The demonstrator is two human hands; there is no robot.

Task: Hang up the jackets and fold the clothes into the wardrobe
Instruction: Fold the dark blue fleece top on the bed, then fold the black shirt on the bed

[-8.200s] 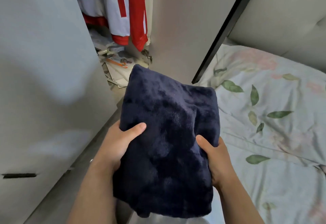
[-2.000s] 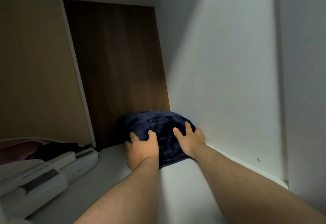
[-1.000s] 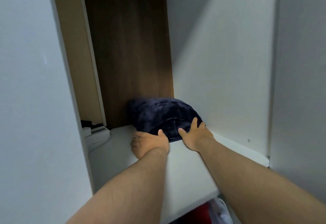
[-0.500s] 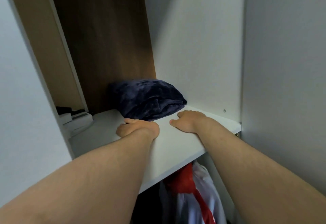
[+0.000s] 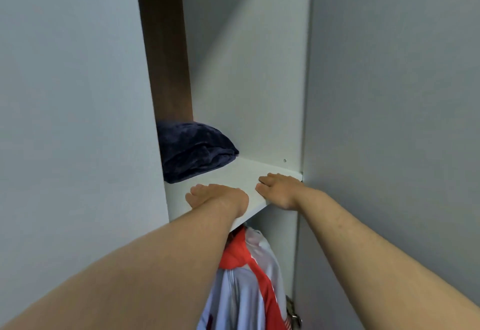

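1. Nearest the camera, a red-and-white zip jacket hangs in the lower compartment, under the shelf. That part of the task looks done for this one garment.
2. Above it, the left hand and right hand lie at the front edge of the white wardrobe shelf. They are a little apart, with slack fingers gripping nothing. A second ago both were pressed against the bundle. Now they have drawn back towards the edge and are clear of it.
3. Further in, the folded dark navy fleece garment sits on the shelf by itself, towards the back left. It is close to the dark brown wooden back panel and well apart from both hands.
4. My reading is that this piece is stowed and let go. The hands are free to come out of the wardrobe for the next garment, if any remain outside this view.
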